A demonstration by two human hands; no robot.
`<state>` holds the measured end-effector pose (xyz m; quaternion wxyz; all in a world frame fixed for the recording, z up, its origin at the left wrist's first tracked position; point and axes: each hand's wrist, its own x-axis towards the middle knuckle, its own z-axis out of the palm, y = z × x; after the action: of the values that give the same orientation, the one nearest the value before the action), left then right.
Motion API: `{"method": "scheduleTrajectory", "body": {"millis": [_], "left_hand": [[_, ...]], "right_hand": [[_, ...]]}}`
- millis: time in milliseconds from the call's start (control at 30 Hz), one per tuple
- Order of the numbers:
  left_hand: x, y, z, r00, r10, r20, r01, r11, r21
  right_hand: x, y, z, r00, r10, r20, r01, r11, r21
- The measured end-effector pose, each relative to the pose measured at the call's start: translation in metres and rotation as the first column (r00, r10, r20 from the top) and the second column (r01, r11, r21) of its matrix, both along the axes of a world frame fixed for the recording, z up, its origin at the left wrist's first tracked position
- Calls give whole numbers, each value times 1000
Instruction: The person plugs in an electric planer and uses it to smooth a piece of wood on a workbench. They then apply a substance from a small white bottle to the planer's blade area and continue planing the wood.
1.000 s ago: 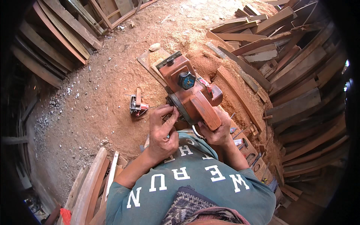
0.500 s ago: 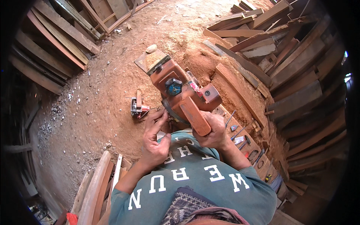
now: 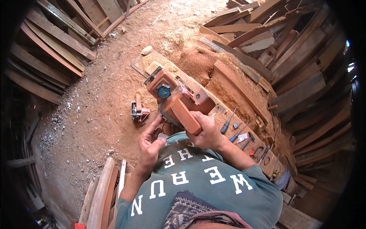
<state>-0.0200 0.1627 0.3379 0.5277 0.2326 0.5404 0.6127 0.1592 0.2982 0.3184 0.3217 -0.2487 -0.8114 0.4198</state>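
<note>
A worn orange-red electric planer (image 3: 173,103) with a black-and-blue round knob is held up in front of my shirt, over a long wooden bench (image 3: 213,102). My right hand (image 3: 206,129) is wrapped around its rear handle. Beside the planer's lower left side is my left hand (image 3: 148,143), palm turned up and fingers apart. Its index fingertip reaches the planer's edge; whether it touches, I cannot tell. A dark cord shows partly between that hand and the planer.
A red-and-silver power tool (image 3: 139,112) sits on the dusty ground to the left. Screwdrivers (image 3: 225,125) and a hammer (image 3: 248,141) lie on the bench to the right. Timber piles (image 3: 301,72) stand at right, boards (image 3: 49,49) at far left, and more boards (image 3: 100,191) near my left elbow.
The planer has shifted slightly left and down in my right hand, showing more of the bench behind it. My left hand has moved a little left, its fingers spreading further. The view has shifted slightly.
</note>
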Motion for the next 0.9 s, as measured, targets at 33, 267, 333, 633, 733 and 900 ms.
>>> {"method": "scheduleTrajectory", "body": {"millis": [33, 267, 333, 633, 733, 900], "left_hand": [[-1, 1, 1, 1000, -3, -8, 3, 1000, 2], [-14, 15, -85, 968, -210, 137, 221, 973, -71], [-14, 16, -113, 878, -384, 286, 406, 914, -19], [5, 62, -78, 704, -539, 462, 466, 842, 272], [1, 62, -77, 783, -533, 321, 504, 846, 174], [15, 52, -75, 927, -359, 105, 343, 928, 145]], "right_hand": [[-1, 1, -1, 1000, -11, -27, 10, 999, -45], [2, 29, -1, 937, -180, -300, -133, 612, -780], [-10, 35, 9, 869, -239, -433, -218, 602, -768], [-4, 64, -15, 656, -275, -703, -588, 398, -704], [2, 71, -38, 587, -329, -740, -690, 275, -670], [20, 74, -98, 646, -402, -649, -647, 162, -745]]}}
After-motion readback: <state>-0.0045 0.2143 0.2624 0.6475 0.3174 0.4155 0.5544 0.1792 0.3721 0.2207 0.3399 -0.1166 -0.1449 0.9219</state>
